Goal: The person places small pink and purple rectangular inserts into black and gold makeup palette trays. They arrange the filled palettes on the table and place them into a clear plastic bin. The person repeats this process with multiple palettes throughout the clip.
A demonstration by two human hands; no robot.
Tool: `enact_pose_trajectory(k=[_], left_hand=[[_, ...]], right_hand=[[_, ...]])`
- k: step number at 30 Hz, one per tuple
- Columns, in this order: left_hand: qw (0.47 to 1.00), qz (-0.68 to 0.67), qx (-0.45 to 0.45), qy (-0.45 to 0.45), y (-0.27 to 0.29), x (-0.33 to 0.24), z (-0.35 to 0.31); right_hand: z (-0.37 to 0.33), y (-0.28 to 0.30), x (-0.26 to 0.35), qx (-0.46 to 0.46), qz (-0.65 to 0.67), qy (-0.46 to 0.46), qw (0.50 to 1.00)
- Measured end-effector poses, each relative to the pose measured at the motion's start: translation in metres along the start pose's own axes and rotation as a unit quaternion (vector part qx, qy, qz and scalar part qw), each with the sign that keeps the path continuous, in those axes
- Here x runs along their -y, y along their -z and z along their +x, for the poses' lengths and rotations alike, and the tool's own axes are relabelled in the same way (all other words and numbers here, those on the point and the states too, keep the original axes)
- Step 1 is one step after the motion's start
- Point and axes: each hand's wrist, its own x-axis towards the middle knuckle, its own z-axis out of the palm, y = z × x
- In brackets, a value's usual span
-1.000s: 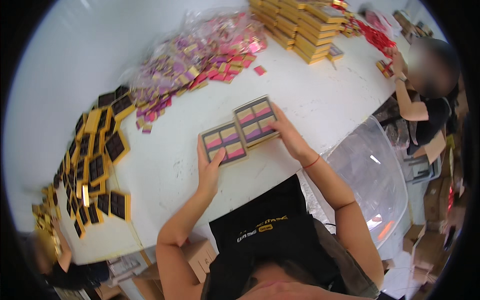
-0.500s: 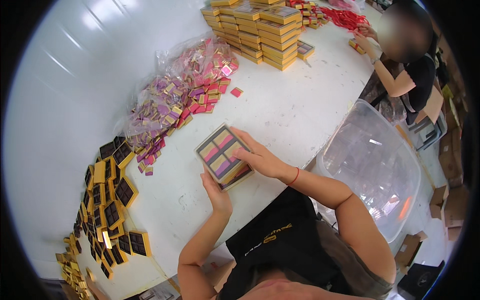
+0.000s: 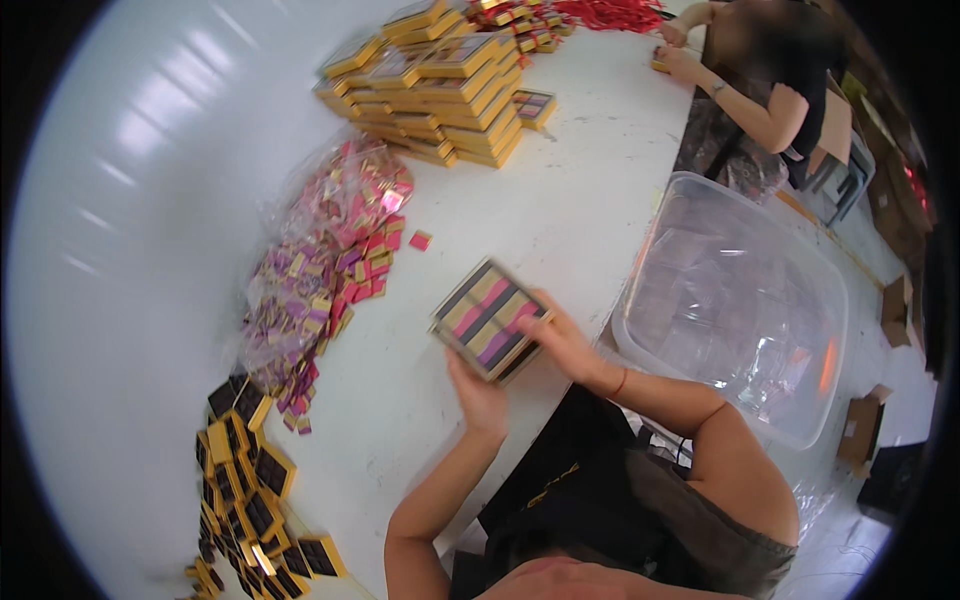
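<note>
Both my hands hold a small stack of square boxes point(image 3: 492, 312) with clear tops, just above the white table. Pink, gold and purple pieces show in the dark compartments of the top box. My right hand point(image 3: 565, 345) grips the right side, its thumb lying over the top. From the near left, my left hand point(image 3: 478, 398) supports the side and underside, its fingers partly hidden beneath. How many boxes are in the stack is hard to tell through the blur.
Left of me lie gold boxes with dark empty trays point(image 3: 262, 512) and bagged small pink and purple pieces point(image 3: 300, 280). Filled boxes point(image 3: 465, 90) are stacked at the back. A clear plastic bin point(image 3: 735, 300) stands at right. A co-worker point(image 3: 770, 110) handles a small box near red ribbons point(image 3: 610, 14).
The whole view has shifted and turned. The top box sits more squarely over what is beneath it, and both hands still hold the stack.
</note>
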Motion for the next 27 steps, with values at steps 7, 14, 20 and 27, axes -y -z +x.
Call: enact_pose_trajectory(k=[7, 14, 20, 27], left_hand=[[0.994, 0.002, 0.068, 0.090, -0.128, 0.103, 0.126], [0.996, 0.016, 0.078, 0.030, -0.239, 0.128, 0.240], [0.990, 0.095, 0.044, -0.093, -0.299, 0.087, 0.369], [0.963, 0.120, 0.183, 0.160, -0.184, 0.054, 0.227]], right_hand=[[0.061, 0.148, 0.073, -0.141, -0.010, 0.023, 0.990], [0.168, 0.235, 0.117, -0.178, -0.006, 0.059, 0.982], [0.339, 0.274, 0.172, -0.021, -0.014, 0.073, 0.997], [0.419, 0.239, 0.096, -0.099, -0.049, 0.107, 0.988]])
